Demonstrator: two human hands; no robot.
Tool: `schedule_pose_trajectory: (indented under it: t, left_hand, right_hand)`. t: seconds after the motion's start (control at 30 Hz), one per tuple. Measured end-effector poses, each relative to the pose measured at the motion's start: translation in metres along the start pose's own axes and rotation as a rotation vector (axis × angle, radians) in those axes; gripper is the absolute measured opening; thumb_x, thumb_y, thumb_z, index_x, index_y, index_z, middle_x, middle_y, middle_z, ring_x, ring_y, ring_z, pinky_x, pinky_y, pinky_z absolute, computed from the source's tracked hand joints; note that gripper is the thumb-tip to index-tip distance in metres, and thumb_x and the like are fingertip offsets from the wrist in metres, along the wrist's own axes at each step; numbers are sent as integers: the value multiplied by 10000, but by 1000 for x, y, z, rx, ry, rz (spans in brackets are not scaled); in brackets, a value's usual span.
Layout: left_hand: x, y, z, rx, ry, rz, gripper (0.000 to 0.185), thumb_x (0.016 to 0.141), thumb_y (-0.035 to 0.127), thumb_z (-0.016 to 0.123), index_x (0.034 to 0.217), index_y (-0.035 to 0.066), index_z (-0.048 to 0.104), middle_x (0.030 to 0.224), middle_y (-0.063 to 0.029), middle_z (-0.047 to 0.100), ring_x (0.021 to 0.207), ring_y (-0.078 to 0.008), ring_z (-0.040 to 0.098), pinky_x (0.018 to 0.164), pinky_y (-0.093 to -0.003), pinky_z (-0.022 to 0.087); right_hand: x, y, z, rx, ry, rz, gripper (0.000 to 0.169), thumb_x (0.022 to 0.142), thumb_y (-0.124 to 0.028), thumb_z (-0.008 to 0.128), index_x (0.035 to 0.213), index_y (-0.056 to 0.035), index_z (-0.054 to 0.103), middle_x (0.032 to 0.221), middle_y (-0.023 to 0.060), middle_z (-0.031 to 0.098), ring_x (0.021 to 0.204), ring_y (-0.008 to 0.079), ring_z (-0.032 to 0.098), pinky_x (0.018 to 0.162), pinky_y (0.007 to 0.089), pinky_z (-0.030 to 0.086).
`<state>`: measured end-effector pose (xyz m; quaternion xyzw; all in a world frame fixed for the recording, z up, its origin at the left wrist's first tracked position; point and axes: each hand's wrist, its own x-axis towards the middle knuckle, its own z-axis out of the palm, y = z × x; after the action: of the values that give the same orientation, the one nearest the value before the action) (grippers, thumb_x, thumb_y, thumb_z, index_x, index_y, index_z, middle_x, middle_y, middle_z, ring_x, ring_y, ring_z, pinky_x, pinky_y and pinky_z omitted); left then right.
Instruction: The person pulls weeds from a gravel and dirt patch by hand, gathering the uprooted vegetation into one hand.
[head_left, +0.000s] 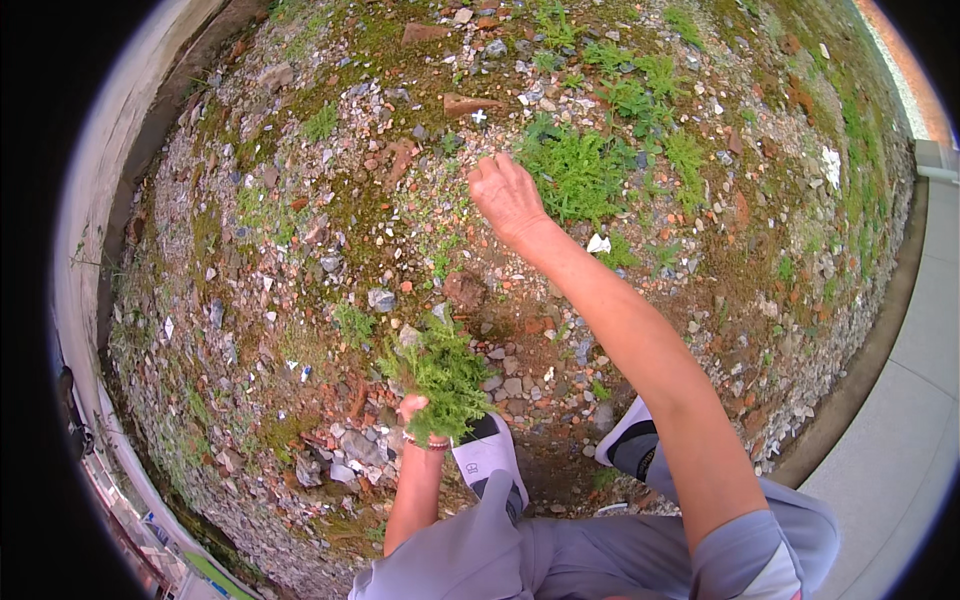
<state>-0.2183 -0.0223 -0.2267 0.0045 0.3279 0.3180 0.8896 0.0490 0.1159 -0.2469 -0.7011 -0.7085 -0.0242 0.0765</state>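
Observation:
A bunch of feathery green weeds (442, 375) fills my left hand (416, 411), which is low in the view above my left shoe and mostly hidden behind the leaves. My right arm reaches forward over the stony ground. At its end my right hand (504, 196) is bent with its fingers curled down at the gravel, just left of a large clump of growing green weeds (577, 176). Whether anything is between those fingertips cannot be seen. Small seedlings (442, 259) grow in the gravel below that hand.
Gravel, moss and brick pieces (469, 105) cover the ground. A reddish rock (463, 290) lies between my hands. A pale wall (105, 195) bounds the left side, and a paved concrete strip (892, 420) runs along the right. White scraps (598, 244) lie about.

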Motion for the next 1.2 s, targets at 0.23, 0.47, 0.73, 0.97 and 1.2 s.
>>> schedule_pose_trajectory:
  t: [0.23, 0.47, 0.73, 0.97, 1.2]
  left_hand:
    - [-3, -5, -18, 35, 16, 22, 939, 526, 248, 685, 1321, -48, 280, 1236, -221, 432, 1084, -348, 492, 855, -499, 476]
    - [-9, -3, -20, -24, 37, 79, 941, 507, 225, 669, 1322, -41, 282, 1245, -222, 429, 1095, -346, 487, 871, -479, 472]
    - [-8, -4, 2, -57, -39, -33, 918, 509, 232, 660, 1323, -7, 307, 1276, -231, 415, 1134, -359, 466, 958, -467, 405]
    - [-10, 3, 14, -11, -57, -15, 935, 510, 219, 656, 1333, -17, 281, 1297, -231, 395, 1153, -361, 451, 957, -481, 401]
    - [-16, -3, -17, -156, -14, -1, 754, 555, 80, 609, 1264, -16, 372, 1139, -207, 526, 984, -357, 564, 822, -469, 501]
  right_hand:
    - [-2, -1, -8, 193, -14, 104, 83, 676, 3, 582, 751, 16, 616, 837, 145, 566, 851, 256, 551, 725, 348, 526]
    - [-7, 33, -43, 526, 18, 453, 65, 720, -46, 598, 764, -5, 621, 792, 141, 574, 743, 276, 584, 705, 384, 493]
    - [2, 44, -29, 59, 34, -64, 112, 693, 25, 547, 744, -23, 634, 822, 114, 589, 848, 221, 555, 696, 326, 503]
    - [-15, 47, -23, -53, -171, 66, 134, 698, -7, 556, 797, -6, 645, 873, 141, 584, 863, 265, 584, 680, 355, 531]
    - [-15, 50, -16, 29, -130, 142, 125, 677, 44, 568, 779, 16, 634, 861, 169, 595, 839, 292, 606, 694, 370, 534]
